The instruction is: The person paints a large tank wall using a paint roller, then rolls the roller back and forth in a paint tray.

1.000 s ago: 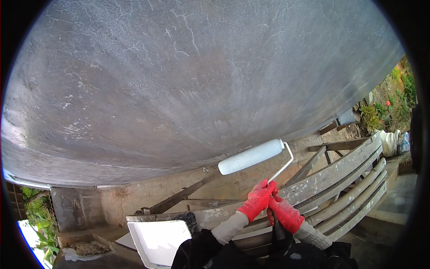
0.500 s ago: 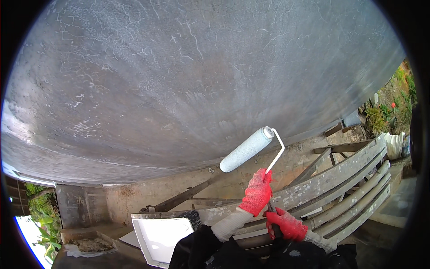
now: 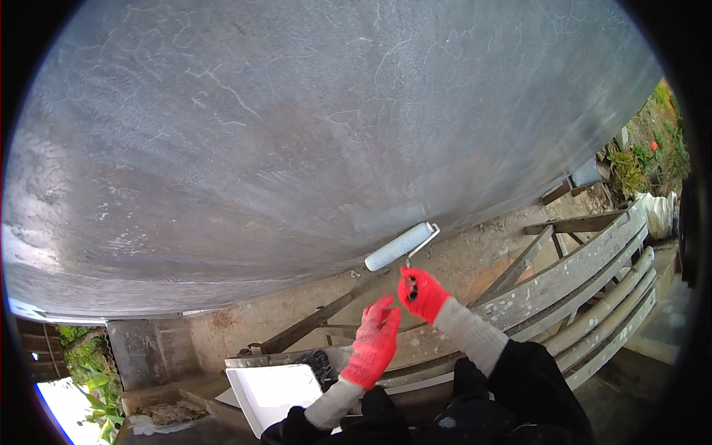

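Observation:
My right hand (image 3: 423, 295), in a red-palmed grey knit glove, is wrapped round the handle of a paint roller (image 3: 399, 246). The handle's dark end shows in that fist. The roller's pale sleeve lies against the low part of a grey wall (image 3: 297, 148), just below a damp-looking patch. To the left, my left hand (image 3: 373, 341), gloved the same way, is off the handle. Its fingers are loosely bent and apart, with nothing visible in them.
A white paint tray (image 3: 278, 397) stands at lower left beside a crumpled black bag (image 3: 317, 365). Paint-spotted scaffold planks (image 3: 564, 278) run across below the wall, with wooden braces (image 3: 308, 322) under them. Plants (image 3: 630, 170) grow at far right.
My left hand has let go of the roller and dropped down and left. My right hand has moved up with the handle, and the roller now meets the wall.

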`<action>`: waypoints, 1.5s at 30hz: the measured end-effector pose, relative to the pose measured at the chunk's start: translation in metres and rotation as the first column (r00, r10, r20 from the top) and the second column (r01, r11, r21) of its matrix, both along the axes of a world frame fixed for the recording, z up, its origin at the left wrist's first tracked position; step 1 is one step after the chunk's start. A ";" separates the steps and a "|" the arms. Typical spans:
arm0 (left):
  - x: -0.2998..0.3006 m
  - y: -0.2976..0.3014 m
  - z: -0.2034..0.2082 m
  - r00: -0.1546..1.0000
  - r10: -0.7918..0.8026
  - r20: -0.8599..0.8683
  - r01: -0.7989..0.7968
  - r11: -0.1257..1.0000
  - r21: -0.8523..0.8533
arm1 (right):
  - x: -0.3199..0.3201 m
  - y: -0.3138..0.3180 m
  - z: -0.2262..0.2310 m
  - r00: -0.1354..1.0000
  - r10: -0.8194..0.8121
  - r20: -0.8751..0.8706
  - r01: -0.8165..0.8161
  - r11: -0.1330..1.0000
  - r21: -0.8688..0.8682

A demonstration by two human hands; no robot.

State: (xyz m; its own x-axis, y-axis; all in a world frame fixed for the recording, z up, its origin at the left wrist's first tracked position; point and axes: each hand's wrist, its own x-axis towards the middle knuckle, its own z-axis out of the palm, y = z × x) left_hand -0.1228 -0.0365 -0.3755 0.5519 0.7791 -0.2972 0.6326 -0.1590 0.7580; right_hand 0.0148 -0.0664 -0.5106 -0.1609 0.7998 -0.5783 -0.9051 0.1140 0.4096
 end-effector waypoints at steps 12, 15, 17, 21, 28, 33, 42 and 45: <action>-0.093 0.006 0.087 0.959 0.283 -0.014 -0.225 0.731 -0.645 | 0.033 0.052 -0.169 0.992 -0.047 0.114 0.076 0.960 -0.269; -0.096 0.006 0.083 0.958 0.286 -0.007 -0.217 0.710 -0.670 | 0.039 0.042 -0.193 0.993 -0.076 0.091 0.084 0.993 -0.085; -0.097 0.007 0.078 0.958 0.285 -0.014 -0.221 0.711 -0.667 | 0.034 0.048 -0.188 0.994 -0.079 0.070 0.087 0.989 -0.121; -0.075 0.010 0.076 0.977 0.211 -0.035 -0.178 0.710 -0.681 | 0.030 0.050 -0.167 0.950 -0.068 0.306 0.093 0.993 -0.068; -0.040 0.011 0.061 0.988 0.143 0.062 -0.075 0.786 -0.614 | 0.014 -0.034 0.048 0.987 0.086 0.134 -0.093 0.994 0.053; -0.019 0.008 0.051 0.991 0.095 0.099 -0.027 0.842 -0.539 | -0.003 -0.093 0.122 0.882 0.228 0.412 -0.292 0.951 0.099; 0.000 0.000 0.049 0.990 0.019 0.143 0.070 0.805 -0.589 | -0.020 -0.109 0.149 0.584 0.359 0.728 -0.493 0.869 -0.034; -0.004 -0.005 0.037 0.994 0.013 0.109 0.056 0.795 -0.604 | -0.025 -0.104 0.125 0.586 0.356 0.728 -0.453 0.889 -0.070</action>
State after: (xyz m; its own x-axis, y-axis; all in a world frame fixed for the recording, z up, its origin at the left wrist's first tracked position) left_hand -0.1263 -0.0417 -0.3383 0.6201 0.4463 -0.6452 0.5485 0.3414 0.7633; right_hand -0.0106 -0.1707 -0.3854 -0.0676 0.8206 -0.5676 -0.8572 -0.3389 -0.3878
